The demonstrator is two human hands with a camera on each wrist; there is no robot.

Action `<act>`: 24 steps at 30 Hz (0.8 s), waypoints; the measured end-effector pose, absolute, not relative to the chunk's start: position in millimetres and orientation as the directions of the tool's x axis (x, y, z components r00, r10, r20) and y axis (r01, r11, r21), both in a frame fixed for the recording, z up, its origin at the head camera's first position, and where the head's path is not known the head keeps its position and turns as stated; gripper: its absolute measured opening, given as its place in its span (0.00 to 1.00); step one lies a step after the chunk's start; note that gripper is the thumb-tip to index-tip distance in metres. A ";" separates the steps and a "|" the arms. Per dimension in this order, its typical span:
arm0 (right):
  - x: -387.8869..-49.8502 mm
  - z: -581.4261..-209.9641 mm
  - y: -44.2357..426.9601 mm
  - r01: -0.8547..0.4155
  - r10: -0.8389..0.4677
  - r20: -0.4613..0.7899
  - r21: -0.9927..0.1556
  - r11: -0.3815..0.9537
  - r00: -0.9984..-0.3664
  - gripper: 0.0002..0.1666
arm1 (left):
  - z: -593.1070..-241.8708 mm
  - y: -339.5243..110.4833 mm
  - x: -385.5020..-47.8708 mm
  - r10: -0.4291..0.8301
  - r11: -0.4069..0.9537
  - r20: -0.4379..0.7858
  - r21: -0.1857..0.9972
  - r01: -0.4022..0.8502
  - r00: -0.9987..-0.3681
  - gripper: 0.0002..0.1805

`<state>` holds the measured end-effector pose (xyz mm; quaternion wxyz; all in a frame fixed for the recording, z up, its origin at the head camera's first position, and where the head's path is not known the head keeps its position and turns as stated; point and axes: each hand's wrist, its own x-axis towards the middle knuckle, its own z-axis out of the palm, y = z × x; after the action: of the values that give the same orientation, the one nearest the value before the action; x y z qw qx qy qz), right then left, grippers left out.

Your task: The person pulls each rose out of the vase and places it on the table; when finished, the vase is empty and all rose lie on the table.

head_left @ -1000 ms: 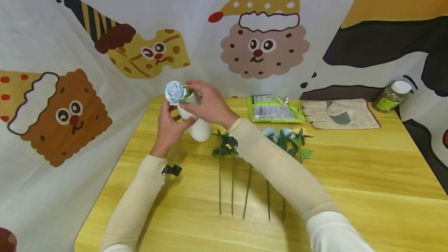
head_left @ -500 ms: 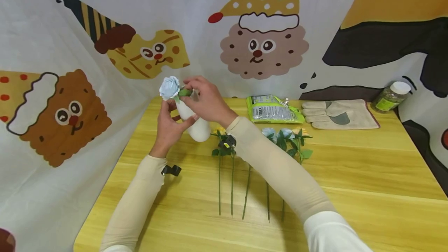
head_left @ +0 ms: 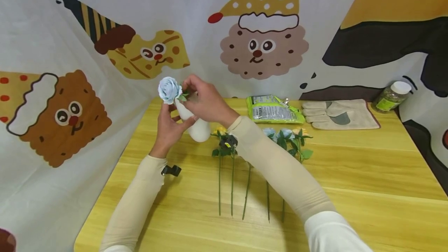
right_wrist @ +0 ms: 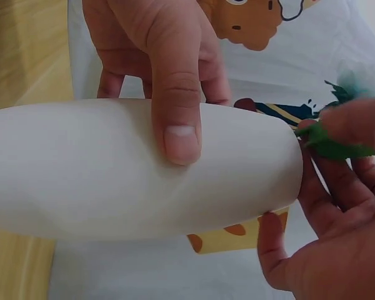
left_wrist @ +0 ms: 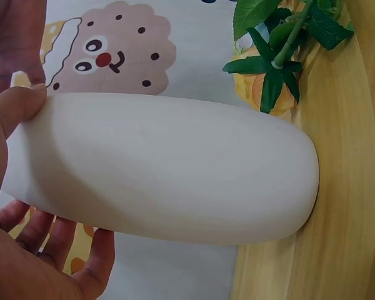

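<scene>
A tall white vase [head_left: 199, 129] stands on the table, tilted a little to the left in the head view. My left hand [head_left: 169, 129] grips it below the mouth, thumb on one side and fingers round the other; the vase's side [left_wrist: 175, 169] fills the left wrist view. At the mouth, my right hand [head_left: 206, 98] pinches the green leafy part [right_wrist: 337, 147] of a light blue artificial rose [head_left: 169, 90]. The bloom leans out to the left of the mouth. The rest of its stem is hidden by the vase and hand.
Several artificial roses lie in a row, with yellow [head_left: 219, 130] and blue [head_left: 268, 132] blooms and stems [head_left: 232, 189] toward me. Behind are a green packet [head_left: 274, 110], a work glove [head_left: 341, 114] and a white-lidded jar [head_left: 391, 96]. A printed cloth [head_left: 196, 18] hangs behind the table [head_left: 367, 174].
The blue rose has shifted a little left and up, and its bloom has turned. My right fingers have moved about its leaves at the vase mouth. The left hand stays on the vase.
</scene>
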<state>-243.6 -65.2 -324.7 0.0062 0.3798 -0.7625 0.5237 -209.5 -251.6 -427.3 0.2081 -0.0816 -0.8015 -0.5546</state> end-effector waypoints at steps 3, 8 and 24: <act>-244.8 -325.2 -65.4 -0.611 -0.546 0.439 -0.772 0.177 -0.713 0.17 | -428.7 -252.7 -209.3 -0.102 0.374 0.398 0.864 0.336 -0.912 0.48; -244.7 -323.3 -61.1 -0.594 -0.462 0.476 -0.791 0.148 -0.749 0.20 | -427.7 -251.5 -208.3 -0.115 0.368 0.337 0.888 0.275 -0.934 0.42; -246.7 -312.7 -32.6 -0.610 -0.079 0.645 -0.750 -0.256 -0.760 0.27 | -428.1 -250.3 -208.8 -0.135 0.382 0.361 0.878 0.287 -0.923 0.43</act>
<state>-246.7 -32.6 -312.7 0.1803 0.2955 -0.5827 0.7352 -208.8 -250.3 -428.1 0.1907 -0.0471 -0.8091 -0.5539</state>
